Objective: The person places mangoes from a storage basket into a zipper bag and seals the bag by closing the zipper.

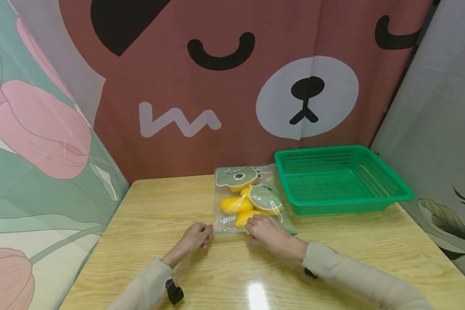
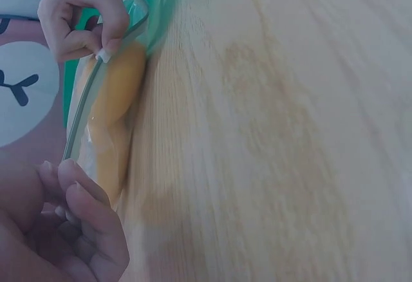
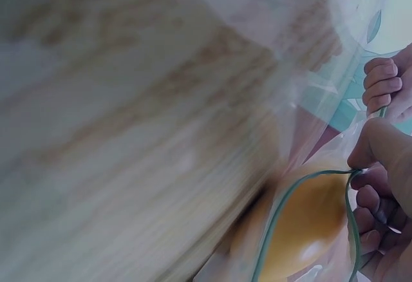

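Observation:
A clear zip bag [image 1: 265,198] with green cartoon prints lies on the table, holding several yellow mango-shaped fruits [image 1: 232,206]. Its zip edge faces me. My left hand [image 1: 197,235] pinches the left end of that edge between thumb and fingers. Farther right along it, my right hand [image 1: 266,233] pinches a small white slider [image 2: 103,55] on the zip strip [image 2: 80,111]. Between the two hands the strip runs straight. In the right wrist view, the green-lined bag mouth [image 3: 273,217] gapes on the far side of the right hand from the left hand.
A green plastic basket [image 1: 345,206] stands just right of the bag on the wooden table [image 1: 170,193]. Behind the table hangs a bear-print curtain [image 1: 232,90], and a tulip-print curtain [image 1: 42,129] hangs at the left. Black wrist straps [image 1: 174,292] show below the sleeves.

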Action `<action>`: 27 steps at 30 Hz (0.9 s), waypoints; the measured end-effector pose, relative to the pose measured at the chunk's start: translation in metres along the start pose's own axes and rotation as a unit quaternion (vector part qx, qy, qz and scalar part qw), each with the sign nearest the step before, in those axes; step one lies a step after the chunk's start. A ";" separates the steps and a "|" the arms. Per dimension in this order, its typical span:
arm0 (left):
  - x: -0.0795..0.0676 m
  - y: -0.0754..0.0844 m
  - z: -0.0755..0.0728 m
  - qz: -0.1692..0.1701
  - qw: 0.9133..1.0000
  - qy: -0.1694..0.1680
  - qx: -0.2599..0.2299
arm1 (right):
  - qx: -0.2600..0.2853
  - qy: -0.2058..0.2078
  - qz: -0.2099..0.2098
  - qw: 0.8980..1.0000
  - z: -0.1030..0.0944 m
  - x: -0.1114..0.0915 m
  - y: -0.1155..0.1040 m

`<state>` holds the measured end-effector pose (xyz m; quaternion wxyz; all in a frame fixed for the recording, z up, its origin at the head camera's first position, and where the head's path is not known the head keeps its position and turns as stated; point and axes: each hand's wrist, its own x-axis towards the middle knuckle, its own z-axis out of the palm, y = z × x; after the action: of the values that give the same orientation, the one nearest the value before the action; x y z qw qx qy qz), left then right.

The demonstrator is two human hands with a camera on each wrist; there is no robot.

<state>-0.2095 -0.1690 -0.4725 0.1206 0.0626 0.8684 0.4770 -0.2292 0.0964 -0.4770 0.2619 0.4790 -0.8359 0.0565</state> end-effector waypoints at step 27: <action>0.001 0.001 0.000 -0.011 1.000 0.007 -0.001 | -0.004 -0.005 0.009 1.000 -0.007 -0.018 0.012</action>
<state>-0.2103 -0.1685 -0.4718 0.1200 0.0493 0.8696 0.4765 -0.2291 0.1189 -0.4775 0.2594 0.4708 -0.8415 0.0536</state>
